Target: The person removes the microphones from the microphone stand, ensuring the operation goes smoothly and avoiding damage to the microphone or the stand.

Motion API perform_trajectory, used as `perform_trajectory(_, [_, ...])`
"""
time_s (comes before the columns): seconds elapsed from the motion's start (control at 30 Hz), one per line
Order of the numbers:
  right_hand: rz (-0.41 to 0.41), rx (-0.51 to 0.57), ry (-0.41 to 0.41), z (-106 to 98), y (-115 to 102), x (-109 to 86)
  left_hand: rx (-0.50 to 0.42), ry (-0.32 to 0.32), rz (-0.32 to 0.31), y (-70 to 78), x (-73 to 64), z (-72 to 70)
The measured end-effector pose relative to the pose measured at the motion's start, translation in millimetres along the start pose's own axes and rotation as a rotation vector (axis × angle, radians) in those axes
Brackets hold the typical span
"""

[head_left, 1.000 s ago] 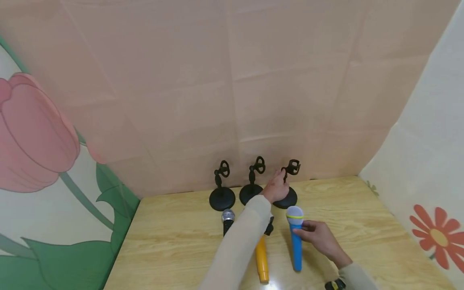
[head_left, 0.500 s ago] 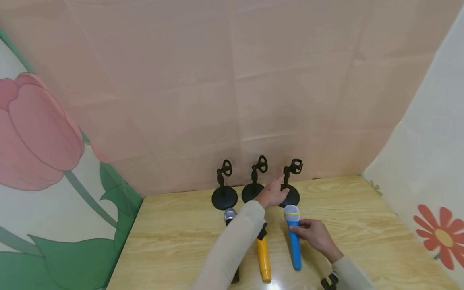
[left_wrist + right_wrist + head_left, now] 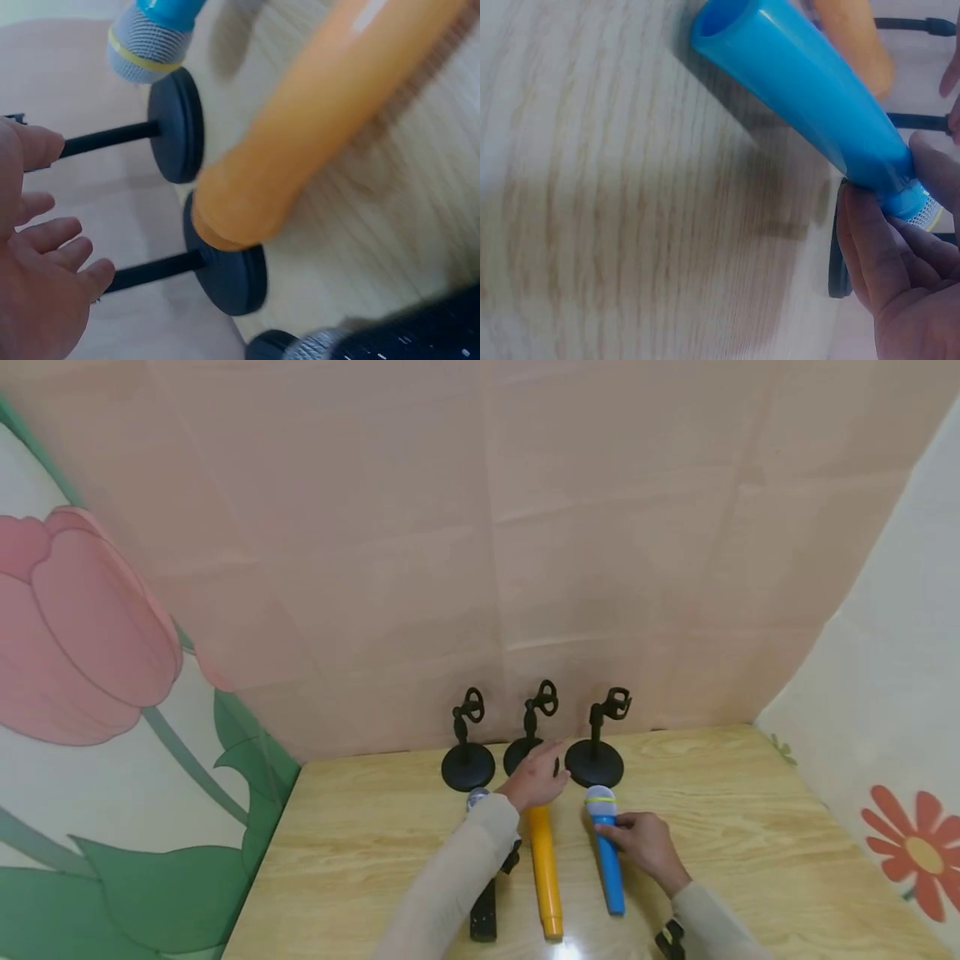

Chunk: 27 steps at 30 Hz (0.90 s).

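Note:
In the head view my right hand [image 3: 651, 847] pinches a blue microphone [image 3: 611, 881] with a pale mesh head, just below that head. In the right wrist view its thumb and fingers meet the upper barrel, and the hollow lower end sits above the wood. My left hand [image 3: 535, 779] is over the top of a yellow-orange microphone [image 3: 547, 885], fingers extended and holding nothing. Right of that hand stands a black microphone stand [image 3: 595, 764] with an unfilled clip. The middle stand [image 3: 519, 753] is partly behind my left hand.
A third black stand [image 3: 468, 767] is at the left of the row. A black microphone [image 3: 483, 914] lies partly under my left sleeve [image 3: 457, 877]. Behind the wooden table [image 3: 360, 852] hangs a pinkish cloth [image 3: 375, 568].
My left hand has drawn away from the right stand, moving left and toward me. My right hand keeps its pinch on the blue microphone, nearly in place.

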State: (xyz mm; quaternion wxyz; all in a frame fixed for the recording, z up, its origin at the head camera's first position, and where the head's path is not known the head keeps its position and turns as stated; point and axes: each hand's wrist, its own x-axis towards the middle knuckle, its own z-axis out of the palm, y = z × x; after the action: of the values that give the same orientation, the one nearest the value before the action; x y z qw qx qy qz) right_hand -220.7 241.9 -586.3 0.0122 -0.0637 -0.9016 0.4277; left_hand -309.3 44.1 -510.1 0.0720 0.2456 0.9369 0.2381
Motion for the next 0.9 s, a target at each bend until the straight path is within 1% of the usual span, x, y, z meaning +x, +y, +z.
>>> perform_trajectory(0.17, [0.008, -0.019, -0.016, 5, 0, 3.2, 0.137, 0.031, 0.003, -17.8, -14.1, 1.3])
perform_trajectory(0.3, [0.022, -0.046, -0.038, 6, 0, 5.8, 0.196, 0.066, -0.013, -31.7, -25.9, 3.3])
perform_trajectory(0.43, [0.025, -0.075, -0.053, 5, 1, 8.3, 0.193, 0.080, -0.047, -44.9, -39.2, 4.1])
perform_trajectory(0.53, [0.051, -0.088, -0.061, 5, 1, 9.5, 0.185, 0.096, -0.053, -56.0, -49.9, 4.3])
perform_trajectory(0.67, [0.093, -0.095, -0.079, 7, 2, 11.0, 0.213, 0.133, -0.048, -71.7, -67.2, 4.0])
perform_trajectory(0.73, [0.097, -0.098, -0.080, 8, 3, 11.8, 0.215, 0.152, -0.046, -78.9, -75.8, 4.2])
perform_trajectory(0.9, [0.080, -0.101, -0.066, 10, 3, 11.4, 0.176, 0.195, -0.050, -93.8, -95.3, 5.1])
